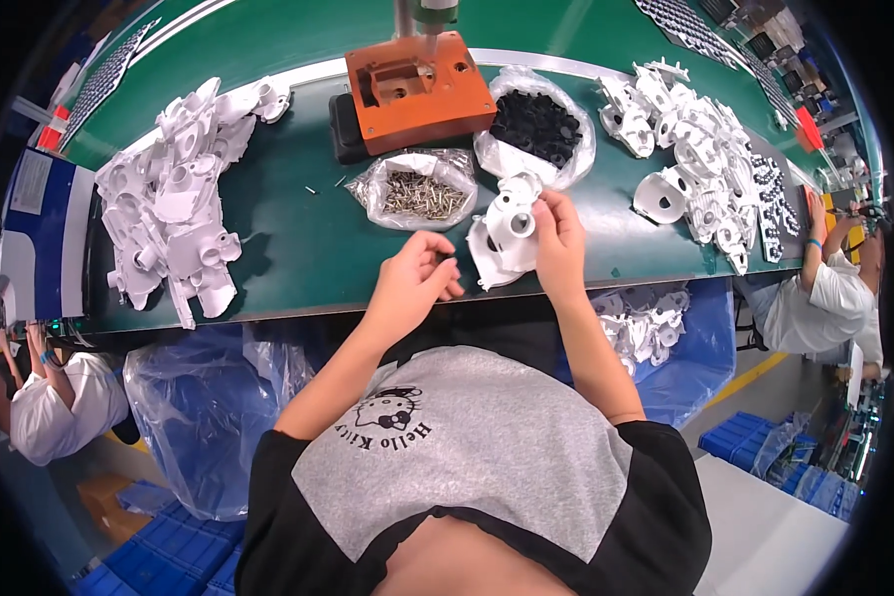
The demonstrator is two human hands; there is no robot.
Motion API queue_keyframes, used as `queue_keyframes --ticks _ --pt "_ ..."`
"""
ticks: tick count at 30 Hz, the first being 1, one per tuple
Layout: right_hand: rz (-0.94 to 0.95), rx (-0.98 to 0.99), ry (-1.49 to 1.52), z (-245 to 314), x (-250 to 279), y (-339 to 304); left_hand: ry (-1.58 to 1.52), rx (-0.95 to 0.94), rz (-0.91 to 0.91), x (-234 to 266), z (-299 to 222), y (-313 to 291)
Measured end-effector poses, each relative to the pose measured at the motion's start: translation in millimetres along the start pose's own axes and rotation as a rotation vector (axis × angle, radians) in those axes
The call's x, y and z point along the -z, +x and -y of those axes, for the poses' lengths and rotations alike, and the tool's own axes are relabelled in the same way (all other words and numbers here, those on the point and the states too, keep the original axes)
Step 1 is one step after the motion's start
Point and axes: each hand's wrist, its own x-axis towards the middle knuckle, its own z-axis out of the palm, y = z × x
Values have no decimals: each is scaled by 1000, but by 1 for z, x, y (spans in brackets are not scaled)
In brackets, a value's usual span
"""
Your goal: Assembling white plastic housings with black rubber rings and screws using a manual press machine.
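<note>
My right hand [560, 238] grips a white moulded plastic part [507, 260] by its right side, holding it over the near edge of the green table. The part has a round tube-like opening facing up. To its left, my left hand [414, 278] hovers apart from the part, fingers curled in toward the thumb. Whatever may be inside those fingers is hidden. Just beyond the left hand lies an open clear bag of small metal screws [422, 194]. Behind the held part sits a plastic bag of black plastic pieces [536, 127].
An orange metal fixture [422, 94] stands at the back centre under a vertical tool [433, 18]. White plastic parts pile up at the left [174, 199] and right [700, 149]. Below the edge hang a clear-lined bin [209, 417] and a blue-lined bin [700, 348]. Other people sit at both sides.
</note>
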Motion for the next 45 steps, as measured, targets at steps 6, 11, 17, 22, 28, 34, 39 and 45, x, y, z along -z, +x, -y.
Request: queue_keyframes --ticks 6,11,17,22,28,34,39,45 --pt "-36 -122 148 6 -5 -12 -81 -77 -48 -24 14 19" --pt "10 11 -263 1 -10 -16 -70 -66 -83 -28 15 24" --pt "-24 -51 -242 5 -12 -10 -33 -64 -76 -32 16 24" --pt "19 -128 -108 9 -4 -4 54 -71 -82 -27 8 20" --pt "163 -33 -50 18 6 -10 163 -169 -44 9 -27 14" --pt "178 179 -222 43 -9 -25 234 -174 74 9 -67 21" --pt "241 338 -268 51 -15 -25 444 -186 178 11 -86 29" --pt "305 317 -263 50 -18 -26 525 -174 298 20 -85 34"
